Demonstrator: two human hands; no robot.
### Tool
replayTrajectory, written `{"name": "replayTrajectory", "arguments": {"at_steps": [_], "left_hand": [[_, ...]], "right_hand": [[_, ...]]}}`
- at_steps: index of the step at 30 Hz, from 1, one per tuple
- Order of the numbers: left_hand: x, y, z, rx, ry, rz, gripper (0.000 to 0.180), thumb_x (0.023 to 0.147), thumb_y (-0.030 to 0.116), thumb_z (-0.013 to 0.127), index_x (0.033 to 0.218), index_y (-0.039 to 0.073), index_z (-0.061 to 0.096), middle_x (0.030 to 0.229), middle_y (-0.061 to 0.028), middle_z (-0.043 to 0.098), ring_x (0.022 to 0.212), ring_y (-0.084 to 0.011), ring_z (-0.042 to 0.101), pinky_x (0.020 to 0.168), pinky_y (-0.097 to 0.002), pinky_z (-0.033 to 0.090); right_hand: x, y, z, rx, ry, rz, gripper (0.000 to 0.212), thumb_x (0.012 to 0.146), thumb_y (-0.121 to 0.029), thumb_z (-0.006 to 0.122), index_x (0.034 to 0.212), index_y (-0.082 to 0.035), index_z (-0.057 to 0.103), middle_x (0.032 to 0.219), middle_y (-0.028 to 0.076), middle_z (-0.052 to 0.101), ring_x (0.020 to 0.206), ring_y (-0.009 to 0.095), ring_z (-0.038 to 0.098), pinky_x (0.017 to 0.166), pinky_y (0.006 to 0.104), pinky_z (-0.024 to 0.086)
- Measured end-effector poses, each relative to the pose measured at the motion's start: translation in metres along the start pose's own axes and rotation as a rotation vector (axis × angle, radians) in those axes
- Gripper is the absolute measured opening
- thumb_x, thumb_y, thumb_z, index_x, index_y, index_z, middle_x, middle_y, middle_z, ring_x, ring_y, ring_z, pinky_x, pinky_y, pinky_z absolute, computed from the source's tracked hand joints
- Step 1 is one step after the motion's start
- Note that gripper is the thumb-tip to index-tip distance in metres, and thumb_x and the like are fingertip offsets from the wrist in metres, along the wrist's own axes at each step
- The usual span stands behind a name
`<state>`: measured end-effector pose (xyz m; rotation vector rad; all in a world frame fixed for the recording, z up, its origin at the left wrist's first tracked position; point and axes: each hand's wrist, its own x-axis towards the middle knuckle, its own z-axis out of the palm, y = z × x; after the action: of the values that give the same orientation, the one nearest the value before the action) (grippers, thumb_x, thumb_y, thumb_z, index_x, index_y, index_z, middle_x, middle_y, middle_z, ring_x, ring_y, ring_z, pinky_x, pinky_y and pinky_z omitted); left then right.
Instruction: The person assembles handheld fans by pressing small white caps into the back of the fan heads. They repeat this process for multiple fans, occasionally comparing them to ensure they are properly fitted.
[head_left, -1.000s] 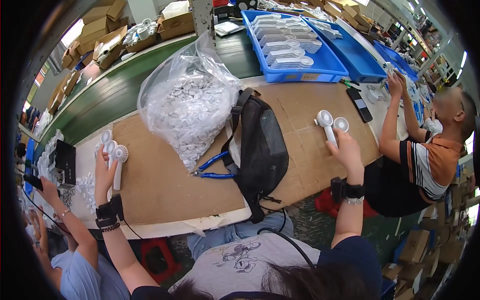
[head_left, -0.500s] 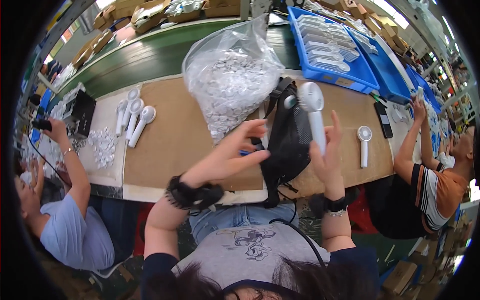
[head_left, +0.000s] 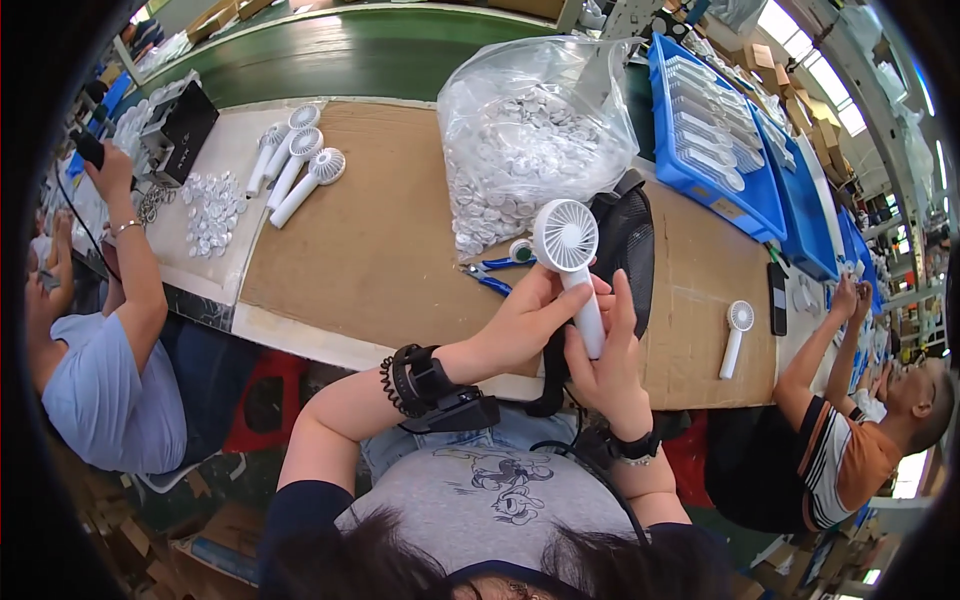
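Note:
A white handheld fan (head_left: 567, 237) is upright in front of me, its round grille facing up toward me. The fingers of my left hand (head_left: 530, 312) are closed round the top of its handle, just under the grille. My right hand (head_left: 612, 372) holds the lower handle between thumb and fingers, its index finger pointing up. Behind the fan lies a black mesh bag (head_left: 630, 235), partly hidden by the fan and my right hand. Beyond my left hand are blue-handled cutters (head_left: 488, 278) and a small round part (head_left: 520, 250).
A clear plastic bag (head_left: 540, 140) of white round pieces stands behind. Several white fans (head_left: 308, 185) and a pile of small white parts (head_left: 212, 212) lie left; another fan (head_left: 736, 340) and a phone (head_left: 777, 298) lie right. Blue trays (head_left: 735, 205) stand far right. People work on both sides.
The fan has come left and down, turning its grille toward me. My left hand, spread and apart from it before, has moved right and taken hold of the handle. My view has shifted.

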<state>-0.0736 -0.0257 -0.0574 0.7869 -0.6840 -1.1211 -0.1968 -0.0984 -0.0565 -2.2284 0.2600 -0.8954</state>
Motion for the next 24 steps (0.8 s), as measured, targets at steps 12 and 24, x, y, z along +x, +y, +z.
{"name": "replayTrajectory", "arguments": {"at_steps": [12, 24], "left_hand": [[-0.012, 0.048, -0.048, -0.271, -0.066, 0.037, 0.020, 0.090, 0.011, 0.043, 0.107, 0.005, 0.035, 0.083, -0.0035, 0.049, 0.068, -0.0113, 0.053, 0.067, -0.0280, 0.047], [-0.015, 0.052, -0.059, -0.135, -0.232, 0.079, 0.022, 0.090, 0.011, 0.042, 0.109, 0.006, 0.031, 0.085, -0.0038, 0.047, 0.067, -0.0100, 0.052, 0.065, -0.0267, 0.045]], "right_hand": [[-0.031, 0.106, -0.150, -0.699, 0.423, 0.396, 0.055, 0.080, -0.011, 0.056, 0.130, -0.001, 0.034, 0.109, 0.016, 0.050, 0.094, 0.024, 0.052, 0.079, 0.0303, 0.044], [-0.105, 0.197, -0.200, -0.874, 0.245, 0.693, 0.060, 0.080, -0.011, 0.059, 0.131, 0.000, 0.031, 0.118, 0.021, 0.046, 0.106, 0.032, 0.048, 0.090, 0.0371, 0.039]]}}
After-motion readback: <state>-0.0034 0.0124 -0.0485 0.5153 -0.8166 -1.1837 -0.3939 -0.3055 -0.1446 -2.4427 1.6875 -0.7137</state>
